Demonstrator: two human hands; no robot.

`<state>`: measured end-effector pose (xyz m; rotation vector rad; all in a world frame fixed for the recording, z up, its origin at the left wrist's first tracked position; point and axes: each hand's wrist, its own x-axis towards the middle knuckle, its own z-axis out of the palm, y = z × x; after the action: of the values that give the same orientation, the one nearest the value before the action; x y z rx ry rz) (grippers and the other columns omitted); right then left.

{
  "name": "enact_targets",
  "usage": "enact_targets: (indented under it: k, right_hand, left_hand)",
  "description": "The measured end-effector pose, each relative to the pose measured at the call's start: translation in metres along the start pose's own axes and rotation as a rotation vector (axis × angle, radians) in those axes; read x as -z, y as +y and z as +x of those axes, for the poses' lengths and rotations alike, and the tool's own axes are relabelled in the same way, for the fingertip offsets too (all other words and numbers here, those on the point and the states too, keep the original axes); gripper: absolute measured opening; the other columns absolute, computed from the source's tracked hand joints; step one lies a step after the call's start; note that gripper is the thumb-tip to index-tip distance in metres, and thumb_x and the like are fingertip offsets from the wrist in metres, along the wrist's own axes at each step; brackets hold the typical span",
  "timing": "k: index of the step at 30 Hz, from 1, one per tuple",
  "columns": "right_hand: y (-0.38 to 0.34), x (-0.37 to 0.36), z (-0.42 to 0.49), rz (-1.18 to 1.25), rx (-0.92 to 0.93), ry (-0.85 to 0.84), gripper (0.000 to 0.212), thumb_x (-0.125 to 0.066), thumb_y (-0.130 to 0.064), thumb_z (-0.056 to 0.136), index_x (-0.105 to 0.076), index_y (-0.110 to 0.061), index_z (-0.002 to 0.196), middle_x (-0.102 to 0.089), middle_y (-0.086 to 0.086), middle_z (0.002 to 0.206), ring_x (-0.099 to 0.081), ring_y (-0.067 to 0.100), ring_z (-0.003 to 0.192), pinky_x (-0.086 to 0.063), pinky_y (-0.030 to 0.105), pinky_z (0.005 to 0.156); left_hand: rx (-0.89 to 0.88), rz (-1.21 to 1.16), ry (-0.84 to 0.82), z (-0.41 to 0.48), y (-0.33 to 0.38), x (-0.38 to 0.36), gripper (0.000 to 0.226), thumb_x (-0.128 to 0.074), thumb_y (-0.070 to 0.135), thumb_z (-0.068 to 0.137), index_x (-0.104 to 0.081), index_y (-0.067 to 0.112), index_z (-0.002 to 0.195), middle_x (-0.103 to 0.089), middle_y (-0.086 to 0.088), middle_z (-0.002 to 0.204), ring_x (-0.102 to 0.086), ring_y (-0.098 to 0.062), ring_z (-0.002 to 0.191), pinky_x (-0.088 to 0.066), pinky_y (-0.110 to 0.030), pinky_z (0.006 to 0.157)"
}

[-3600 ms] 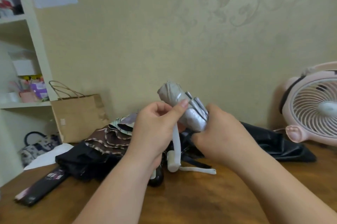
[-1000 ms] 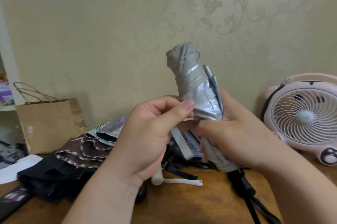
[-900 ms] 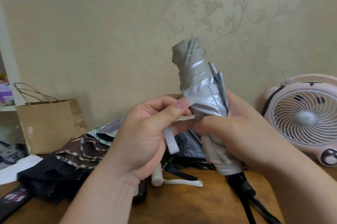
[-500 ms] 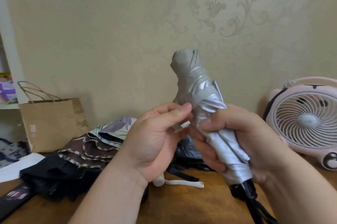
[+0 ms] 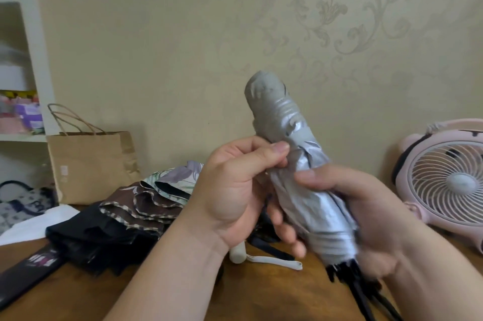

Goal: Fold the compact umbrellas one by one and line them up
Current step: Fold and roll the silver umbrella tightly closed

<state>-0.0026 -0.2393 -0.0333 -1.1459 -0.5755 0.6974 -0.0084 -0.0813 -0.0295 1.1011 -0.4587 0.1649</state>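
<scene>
1. Since three and a half seconds ago you have lifted the silver umbrella (image 5: 300, 190) from just above the pile to the middle of the view. It is tilted, with its capped top toward 11 o'clock and its black lower end toward 5 o'clock, clear of the table (image 5: 261, 299).
2. A second ago a loose strap end dangled under your left hand (image 5: 235, 190). Now it is out of sight, and that hand's thumb and forefinger pinch the gathered fabric at the umbrella's waist.
3. Your right hand (image 5: 371, 216) still wraps the umbrella's lower half, with fingers curled round it and the thumb across the front. The hand's lower edge is blurred.
4. Against half a second ago, the umbrella and both hands sit almost where they were.
5. Count: two hands, both on the one umbrella you hold.
6. At 9 o'clock from your hands, three canopies lie heaped on the table. There is one black umbrella (image 5: 104, 239) nearest you, one brown umbrella (image 5: 146, 205) with striped trim lying on it, and one floral umbrella (image 5: 177, 177) behind. Whether more lie behind your hands, I cannot tell.
7. One white handle (image 5: 238, 255) with one wrist loop (image 5: 274, 261) lies at 6 o'clock, under your left wrist. Which canopy it belongs to, I cannot tell.
8. There is also one black sleeve (image 5: 31, 266) at 8 o'clock and one paper bag (image 5: 88, 164) at 9 o'clock. One pink fan (image 5: 449, 182) stands at 3 o'clock and one white shelf unit (image 5: 34, 33) at 10 o'clock.
</scene>
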Motion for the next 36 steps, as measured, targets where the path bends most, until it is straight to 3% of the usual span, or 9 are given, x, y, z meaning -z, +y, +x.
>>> enact_targets:
  k: [2, 4, 7, 11, 17, 24, 29, 32, 36]
  right_hand:
    - [0.002, -0.007, -0.001, -0.526, 0.06, 0.401, 0.036, -0.08, -0.029, 0.07, -0.064, -0.012, 0.097, -0.07, 0.009, 0.075, -0.066, 0.023, 0.061, -0.057, 0.037, 0.056]
    - [0.01, -0.017, 0.002, -0.996, 0.197, 0.717, 0.042, -0.083, -0.039, 0.071, -0.052, -0.037, 0.1, -0.072, -0.012, 0.078, -0.068, 0.007, 0.063, -0.058, 0.031, 0.06]
    - [0.027, -0.027, 0.013, -1.141, 0.432, 0.848, 0.042, -0.08, -0.045, 0.073, -0.047, -0.04, 0.099, -0.067, -0.015, 0.085, -0.066, 0.004, 0.071, -0.057, 0.032, 0.062]
    - [0.024, -0.026, 0.014, -0.845, 0.457, 0.704, 0.023, -0.079, -0.025, 0.08, -0.06, -0.022, 0.092, -0.065, -0.004, 0.067, -0.056, 0.009, 0.05, -0.048, 0.023, 0.046]
    - [0.016, -0.023, 0.008, -0.345, 0.278, 0.346, 0.035, -0.072, -0.016, 0.074, -0.037, -0.015, 0.07, -0.023, 0.006, 0.056, -0.017, 0.015, 0.045, -0.021, 0.018, 0.044]
    - [0.012, -0.018, 0.003, -0.045, 0.223, 0.071, 0.029, -0.07, -0.013, 0.073, -0.041, -0.015, 0.074, -0.027, 0.003, 0.054, -0.025, 0.008, 0.033, -0.02, 0.011, 0.036]
    - [0.012, 0.006, 0.004, 0.201, 0.054, -0.283, 0.023, -0.063, -0.012, 0.091, -0.041, -0.014, 0.087, -0.03, 0.002, 0.063, -0.034, 0.006, 0.039, -0.024, 0.016, 0.033]
    - [0.01, 0.013, 0.001, 0.149, 0.024, -0.285, 0.029, -0.067, -0.015, 0.09, -0.038, -0.013, 0.094, -0.029, 0.007, 0.065, -0.032, 0.009, 0.042, -0.027, 0.017, 0.035]
    - [0.009, 0.002, 0.001, -0.233, 0.182, 0.039, 0.037, -0.08, -0.029, 0.076, -0.055, -0.003, 0.086, -0.043, 0.019, 0.065, -0.047, 0.022, 0.043, -0.041, 0.025, 0.044]
  left_hand:
    - [-0.148, 0.159, 0.161, 0.005, 0.002, 0.007, 0.02, -0.081, 0.01, 0.072, -0.067, 0.012, 0.057, -0.064, -0.014, 0.066, -0.063, -0.024, 0.062, -0.054, -0.034, 0.064]
    - [-0.281, 0.365, 0.291, 0.007, 0.003, 0.009, 0.017, -0.08, 0.02, 0.071, -0.071, 0.016, 0.057, -0.066, -0.02, 0.07, -0.065, -0.028, 0.075, -0.055, -0.047, 0.076]
    - [-0.33, 0.456, 0.267, 0.001, 0.009, 0.003, 0.018, -0.077, 0.028, 0.075, -0.074, 0.019, 0.06, -0.07, -0.015, 0.071, -0.068, -0.025, 0.076, -0.057, -0.048, 0.076]
    - [-0.196, 0.223, 0.119, -0.006, 0.02, -0.003, 0.018, -0.076, 0.026, 0.076, -0.076, 0.013, 0.063, -0.072, -0.011, 0.075, -0.069, -0.02, 0.075, -0.058, -0.031, 0.073]
    - [-0.121, 0.065, 0.05, -0.005, 0.024, -0.002, 0.021, -0.069, 0.022, 0.074, -0.075, 0.006, 0.062, -0.07, -0.015, 0.072, -0.07, -0.022, 0.071, -0.062, -0.032, 0.075]
    - [-0.132, 0.005, 0.023, -0.005, 0.026, 0.001, 0.022, -0.068, 0.017, 0.077, -0.07, 0.004, 0.06, -0.068, -0.015, 0.072, -0.069, -0.021, 0.07, -0.06, -0.03, 0.069]
    - [-0.149, 0.067, 0.007, -0.007, 0.03, 0.002, 0.02, -0.069, 0.017, 0.076, -0.07, 0.003, 0.061, -0.07, -0.017, 0.072, -0.07, -0.023, 0.069, -0.06, -0.032, 0.068]
    - [-0.166, 0.143, 0.025, -0.008, 0.031, 0.0, 0.021, -0.07, 0.019, 0.074, -0.07, 0.005, 0.059, -0.069, -0.015, 0.07, -0.069, -0.022, 0.067, -0.059, -0.03, 0.063]
    - [-0.207, 0.273, 0.1, -0.007, 0.026, 0.0, 0.02, -0.08, 0.023, 0.073, -0.073, 0.011, 0.059, -0.068, -0.018, 0.074, -0.068, -0.031, 0.074, -0.061, -0.047, 0.076]
